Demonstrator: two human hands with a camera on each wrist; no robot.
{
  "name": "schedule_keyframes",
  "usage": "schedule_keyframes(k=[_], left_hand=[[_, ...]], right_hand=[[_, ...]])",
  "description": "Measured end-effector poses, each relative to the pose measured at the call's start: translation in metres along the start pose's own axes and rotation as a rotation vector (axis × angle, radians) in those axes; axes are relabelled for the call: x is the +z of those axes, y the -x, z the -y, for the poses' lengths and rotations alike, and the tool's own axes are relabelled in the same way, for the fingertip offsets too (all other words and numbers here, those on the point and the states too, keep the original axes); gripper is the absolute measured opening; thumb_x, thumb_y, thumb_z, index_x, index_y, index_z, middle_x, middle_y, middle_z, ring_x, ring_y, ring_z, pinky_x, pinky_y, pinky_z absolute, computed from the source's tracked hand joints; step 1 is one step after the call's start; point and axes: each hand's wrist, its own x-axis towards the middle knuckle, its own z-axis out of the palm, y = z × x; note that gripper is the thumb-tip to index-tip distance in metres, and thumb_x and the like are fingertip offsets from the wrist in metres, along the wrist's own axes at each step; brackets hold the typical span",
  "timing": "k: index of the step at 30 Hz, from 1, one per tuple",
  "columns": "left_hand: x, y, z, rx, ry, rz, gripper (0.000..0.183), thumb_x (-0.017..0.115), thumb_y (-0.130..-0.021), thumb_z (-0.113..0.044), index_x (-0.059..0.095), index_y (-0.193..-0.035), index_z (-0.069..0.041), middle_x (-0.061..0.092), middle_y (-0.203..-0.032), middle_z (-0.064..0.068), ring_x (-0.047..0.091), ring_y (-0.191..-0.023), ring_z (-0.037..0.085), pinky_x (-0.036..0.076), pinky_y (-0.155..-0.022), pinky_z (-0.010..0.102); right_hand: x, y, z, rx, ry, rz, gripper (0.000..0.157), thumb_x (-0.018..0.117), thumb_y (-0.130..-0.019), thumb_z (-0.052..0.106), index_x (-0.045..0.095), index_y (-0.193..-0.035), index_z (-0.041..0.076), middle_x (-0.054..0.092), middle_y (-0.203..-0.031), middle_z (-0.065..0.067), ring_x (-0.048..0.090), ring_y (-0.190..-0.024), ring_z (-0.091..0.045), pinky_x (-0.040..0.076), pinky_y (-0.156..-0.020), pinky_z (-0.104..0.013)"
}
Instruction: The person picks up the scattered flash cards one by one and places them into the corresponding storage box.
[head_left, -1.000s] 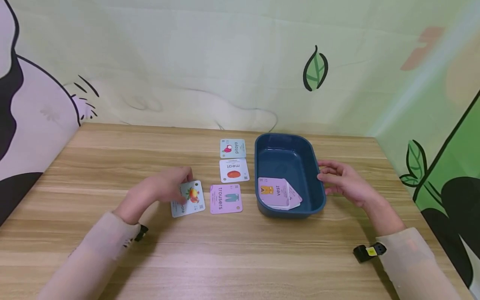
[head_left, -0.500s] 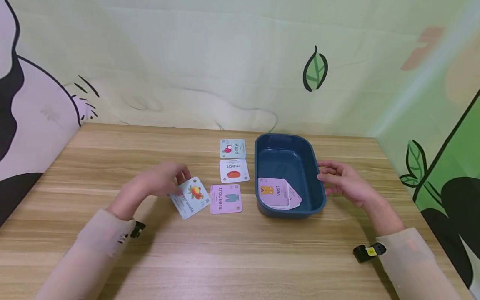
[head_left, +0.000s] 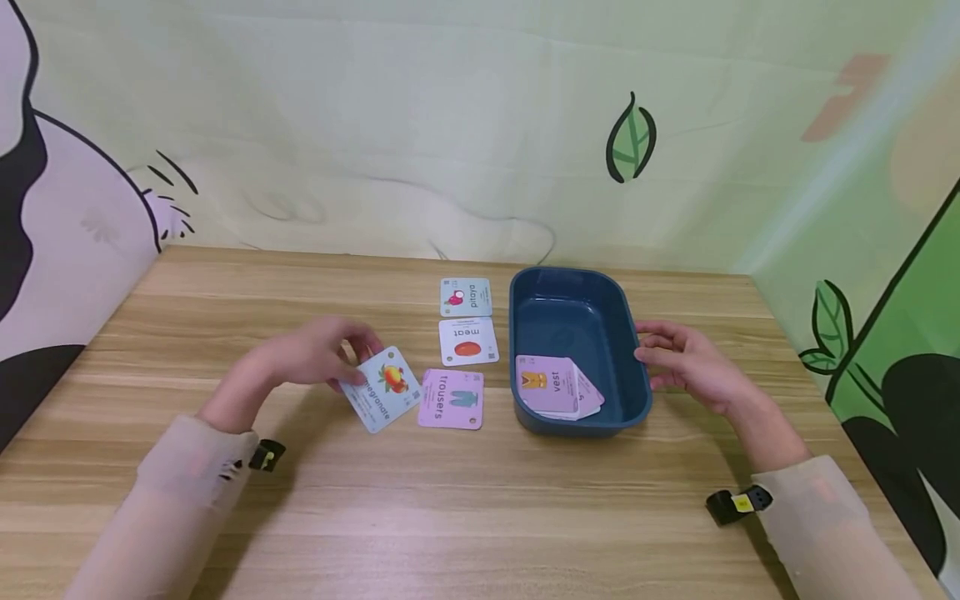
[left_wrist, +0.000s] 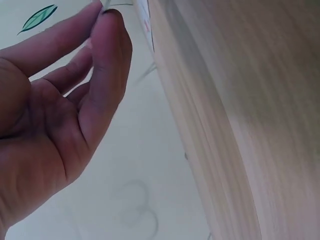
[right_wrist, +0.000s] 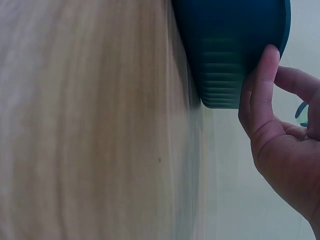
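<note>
My left hand [head_left: 318, 354] pinches the corner of a pale blue pomegranate card [head_left: 382, 390] between thumb and fingertips; in the left wrist view only the card's thin edge shows at the fingertips [left_wrist: 107, 35]. Close to its right corner lies a purple trousers card [head_left: 452, 399]. Behind that are a white meat card [head_left: 468, 341] and a light blue pitaya card [head_left: 466, 297], lying in a column. My right hand [head_left: 693, 367] rests its fingertips on the outer right wall of a dark blue bin [head_left: 573, 430], near the rim.
Inside the bin, a purple vest card [head_left: 547, 384] lies on top of other cards at the near left corner. The wooden table [head_left: 465, 517] ends at a printed wall cloth [head_left: 360, 125] at the back. Both wrists wear small black devices.
My left hand has lifted the pomegranate card's corner, turned the card and drawn back slightly. The trousers card has tilted a little. The right hand and bin stay put.
</note>
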Motion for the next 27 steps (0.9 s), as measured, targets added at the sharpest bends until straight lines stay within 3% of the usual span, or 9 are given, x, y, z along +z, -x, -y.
schedule_keyframes(k=[14,27], left_hand=[[-0.004,0.001,-0.006,0.046,0.195,0.049,0.039,0.070,-0.090,0.005,0.057,-0.127,0.007,0.059,-0.112,0.020,0.068,-0.093,0.030,0.061,-0.073,0.041],[0.014,-0.017,-0.013,0.061,0.345,-0.028,0.040,0.064,-0.089,0.008,0.050,-0.127,0.008,0.056,-0.113,0.022,0.065,-0.094,0.029,0.061,-0.077,0.047]], right_hand=[[0.000,0.000,0.000,0.000,0.006,-0.004,0.060,0.060,-0.104,0.012,0.032,-0.152,-0.011,0.052,-0.115,-0.014,0.061,-0.093,-0.015,0.059,-0.073,-0.028],[0.000,0.000,-0.001,-0.005,-0.013,-0.003,0.059,0.060,-0.104,0.011,0.032,-0.151,-0.011,0.053,-0.113,-0.012,0.062,-0.091,-0.015,0.059,-0.072,-0.028]])
